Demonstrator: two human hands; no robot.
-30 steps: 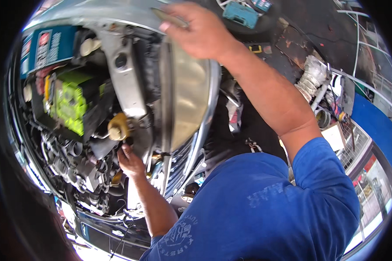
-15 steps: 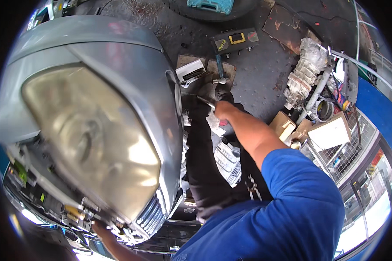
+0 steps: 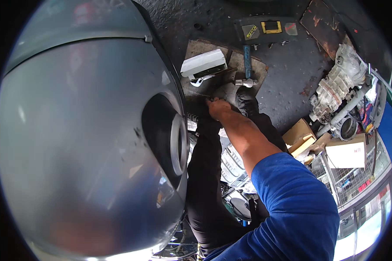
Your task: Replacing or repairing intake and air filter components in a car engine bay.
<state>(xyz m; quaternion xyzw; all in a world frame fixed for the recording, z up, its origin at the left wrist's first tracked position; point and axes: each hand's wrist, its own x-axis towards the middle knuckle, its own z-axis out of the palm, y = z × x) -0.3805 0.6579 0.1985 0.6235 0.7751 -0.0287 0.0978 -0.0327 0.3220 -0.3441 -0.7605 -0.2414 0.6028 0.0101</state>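
Head view: beside smooth, bulging grey bodywork (image 3: 82, 130), the right hand (image 3: 219, 108) curls, its grip impossible to tell; the left hand is out of view. Beyond, on scuffed board (image 3: 259, 72), lie a blue-handled, dull-metal hammer (image 3: 247, 63) and an angular white box (image 3: 204, 63).

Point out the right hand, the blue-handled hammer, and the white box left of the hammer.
Right hand (image 3: 218, 108): head view, back of the hand.
Blue-handled hammer (image 3: 248, 67): head view, on the handle.
White box (image 3: 202, 62): head view, its white face.
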